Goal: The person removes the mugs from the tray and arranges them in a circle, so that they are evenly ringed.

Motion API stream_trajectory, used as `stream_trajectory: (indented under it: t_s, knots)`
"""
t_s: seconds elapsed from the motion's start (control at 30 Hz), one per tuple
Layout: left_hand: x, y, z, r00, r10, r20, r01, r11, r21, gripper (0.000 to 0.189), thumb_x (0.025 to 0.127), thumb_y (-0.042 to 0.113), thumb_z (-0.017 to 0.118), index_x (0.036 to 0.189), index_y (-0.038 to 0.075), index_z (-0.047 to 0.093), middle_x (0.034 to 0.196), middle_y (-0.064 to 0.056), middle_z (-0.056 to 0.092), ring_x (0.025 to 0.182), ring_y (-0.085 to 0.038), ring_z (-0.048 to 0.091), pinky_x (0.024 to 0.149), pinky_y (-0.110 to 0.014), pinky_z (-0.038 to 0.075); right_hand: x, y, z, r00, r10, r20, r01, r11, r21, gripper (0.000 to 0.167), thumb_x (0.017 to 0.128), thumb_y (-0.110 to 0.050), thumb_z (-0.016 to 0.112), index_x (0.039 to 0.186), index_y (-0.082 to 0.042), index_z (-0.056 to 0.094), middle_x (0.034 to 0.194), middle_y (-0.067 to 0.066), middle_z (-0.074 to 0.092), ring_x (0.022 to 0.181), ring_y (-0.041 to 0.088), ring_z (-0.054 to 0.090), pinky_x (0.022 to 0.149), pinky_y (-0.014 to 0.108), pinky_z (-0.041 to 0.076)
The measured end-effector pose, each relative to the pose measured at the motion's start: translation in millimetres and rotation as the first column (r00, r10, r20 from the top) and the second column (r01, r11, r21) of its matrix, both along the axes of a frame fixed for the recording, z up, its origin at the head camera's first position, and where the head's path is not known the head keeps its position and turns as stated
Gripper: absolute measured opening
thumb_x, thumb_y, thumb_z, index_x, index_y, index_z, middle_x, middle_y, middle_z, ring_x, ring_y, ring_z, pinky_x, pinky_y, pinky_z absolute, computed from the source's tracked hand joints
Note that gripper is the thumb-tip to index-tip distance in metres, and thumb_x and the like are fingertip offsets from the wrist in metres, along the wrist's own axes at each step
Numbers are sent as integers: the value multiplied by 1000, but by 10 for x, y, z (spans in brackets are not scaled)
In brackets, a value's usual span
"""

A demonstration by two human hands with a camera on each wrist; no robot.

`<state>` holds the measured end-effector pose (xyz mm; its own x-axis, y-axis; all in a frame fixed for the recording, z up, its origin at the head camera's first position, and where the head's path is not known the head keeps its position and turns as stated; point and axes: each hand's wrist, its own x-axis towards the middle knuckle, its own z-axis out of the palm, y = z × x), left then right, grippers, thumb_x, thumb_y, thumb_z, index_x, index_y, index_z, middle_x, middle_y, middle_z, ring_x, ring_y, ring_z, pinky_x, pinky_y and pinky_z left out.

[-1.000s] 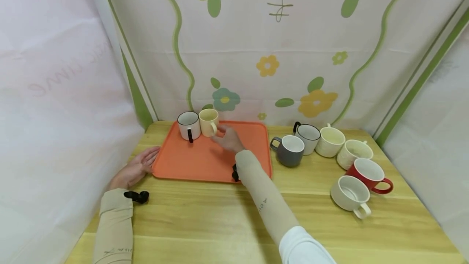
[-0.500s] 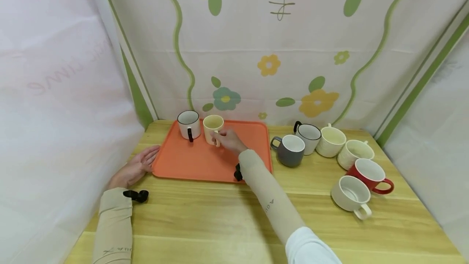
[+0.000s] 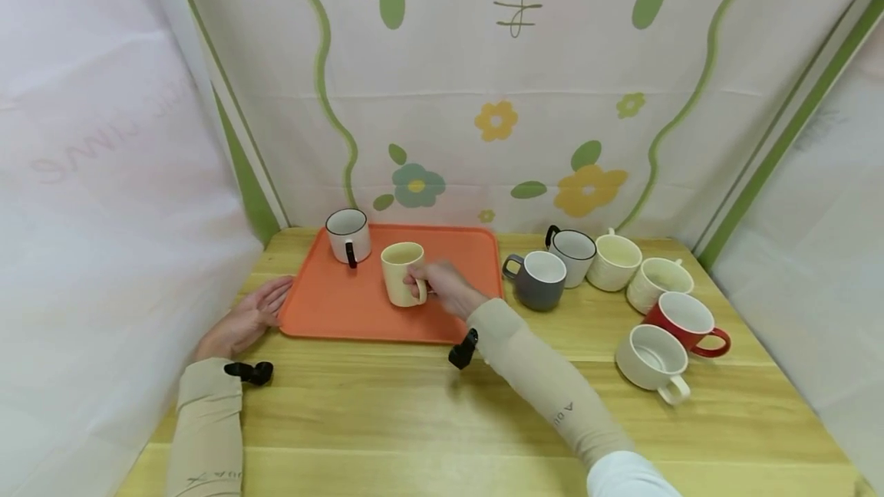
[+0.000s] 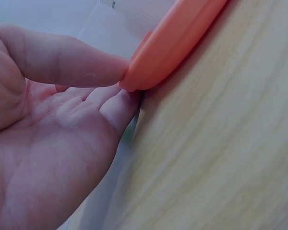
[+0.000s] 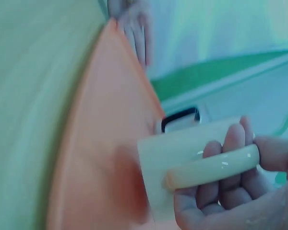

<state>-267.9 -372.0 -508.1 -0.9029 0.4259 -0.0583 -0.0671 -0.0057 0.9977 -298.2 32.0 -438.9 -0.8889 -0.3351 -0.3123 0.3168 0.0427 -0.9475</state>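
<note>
My right hand [image 3: 449,286] grips the handle of a pale yellow mug [image 3: 397,274], which is about upright over the middle of the orange tray [image 3: 345,313]. In the right wrist view, several fingers [image 5: 233,139] of that hand pass through the mug's handle [image 5: 216,167]. At the tray's left edge, my left hand [image 3: 249,317] lies with straight fingers along the outside. The left wrist view shows its thumb touching the tray's corner [image 4: 153,62]. A white mug [image 3: 345,232] with a black rim and black handle stands at the tray's back left.
Right of the tray, a dark grey mug [image 3: 540,282], a black-rimmed white mug [image 3: 573,255] and two cream mugs [image 3: 615,261] stand close together. Nearer the front are a red mug [image 3: 680,324] and a wide white cup [image 3: 649,359]. A printed curtain [image 3: 442,98] hangs behind the wooden table [image 3: 387,405].
The yellow mug has come away from the white mug toward the front of the tray, with my right hand now gripping its handle. My left hand stays at the tray's edge.
</note>
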Motion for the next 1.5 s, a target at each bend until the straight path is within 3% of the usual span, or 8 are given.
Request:
stream_trajectory:
  t_s: [0.33, 0.6, 0.87, 1.0, 1.27, 1.5]
  knots:
    - [-19, 2, -4, 1000, 1, 10, -1, 1000, -6, 101, 85, -26, 43, 167, -3, -10, 173, -27, -18, 159, -46, -16, 107, -7, 44, 559, 351, 241, 991, -128, 31, 130, 984, -121, 26, 107, -21, 59, 105, 2, 73, 84, 1, 68, 73, 15, 58, 74, 27, 51]
    - [-16, -22, -32, 1000, -6, -6, 6, 1000, 15, 101, 84, -26, 46, 167, -4, -9, 173, -28, -19, 158, -46, -18, 107, -9, 45, 947, 830, 322, 975, -221, -8, 219, 971, -94, 31, 109, -17, 55, 124, 7, 69, 92, -4, 73, 76, 11, 63, 76, 22, 52]
    - [-10, -28, -20, 1000, 3, -2, -3, 1000, -4, 101, 84, -26, 44, 166, -4, -10, 173, -27, -18, 159, -47, -16, 107, -8, 45, 1286, 1373, 266, 957, -280, -74, 281, 960, -6, 31, 110, -21, 55, 117, 3, 72, 90, -5, 72, 81, 8, 65, 87, 22, 50]
    - [-7, -17, -24, 1000, 4, -8, -4, 1000, -2, 100, 84, -26, 45, 166, -5, -10, 173, -29, -17, 159, -48, -15, 106, -8, 46, 1445, 1613, 215, 932, -353, -82, 356, 934, 15, 32, 111, -21, 53, 114, 1, 76, 89, -7, 71, 83, 7, 64, 86, 21, 49]
    - [17, -15, -8, 1000, 12, 2, -12, 1000, 12, 101, 84, -26, 46, 167, -3, -8, 174, -26, -18, 159, -46, -17, 106, -9, 46, 1685, 1948, 25, 886, -450, -110, 453, 892, -1, 33, 110, -25, 56, 88, -16, 80, 84, -11, 71, 91, 3, 64, 89, 17, 51]
    - [6, 16, 7, 1000, 11, 22, -11, 1000, 18, 102, 84, -27, 45, 167, -2, -9, 174, -25, -19, 160, -45, -17, 105, -10, 48, 1840, 2147, -198, 853, -516, -77, 519, 855, 18, 34, 110, -33, 54, 90, -22, 80, 83, -14, 72, 92, -1, 64, 89, 17, 48]
